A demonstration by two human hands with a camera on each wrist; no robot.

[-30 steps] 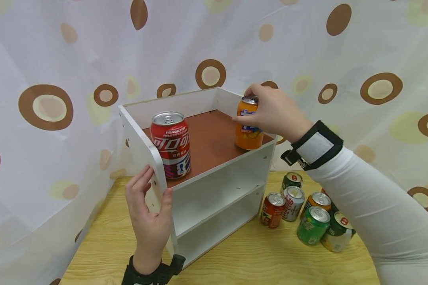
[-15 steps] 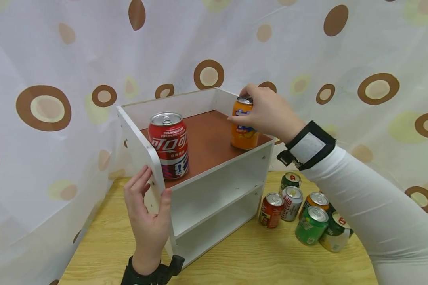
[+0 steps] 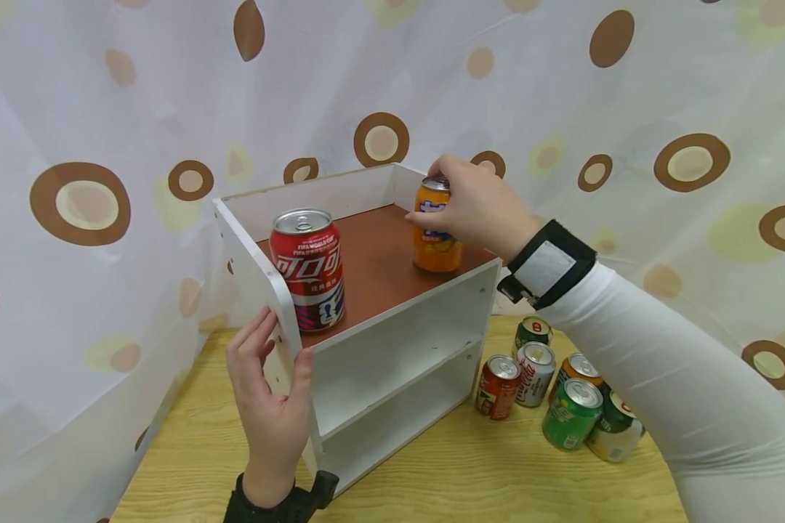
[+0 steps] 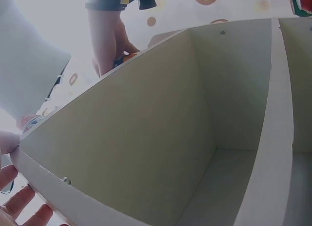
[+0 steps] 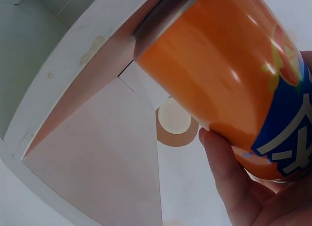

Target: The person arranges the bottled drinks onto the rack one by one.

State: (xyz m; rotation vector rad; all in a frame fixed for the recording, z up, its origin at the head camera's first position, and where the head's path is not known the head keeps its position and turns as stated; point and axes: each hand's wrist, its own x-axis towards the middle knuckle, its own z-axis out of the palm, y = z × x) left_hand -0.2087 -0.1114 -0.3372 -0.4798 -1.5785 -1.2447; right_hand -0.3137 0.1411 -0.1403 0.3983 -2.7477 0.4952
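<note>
Brown shelf top (image 3: 376,243): right hand (image 3: 480,207) holds can (image 3: 435,243) (orange).

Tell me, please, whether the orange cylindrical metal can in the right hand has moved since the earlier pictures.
Yes; against the white rectangular shelf unit in the head view, the orange can has shifted left, toward the red cylindrical metal can.

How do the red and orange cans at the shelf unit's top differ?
The right hand grips the orange can; the red can stands untouched. The red can is beside the left panel; the orange can is farther right. The red can appears larger than the orange can. Both look upright.
</note>
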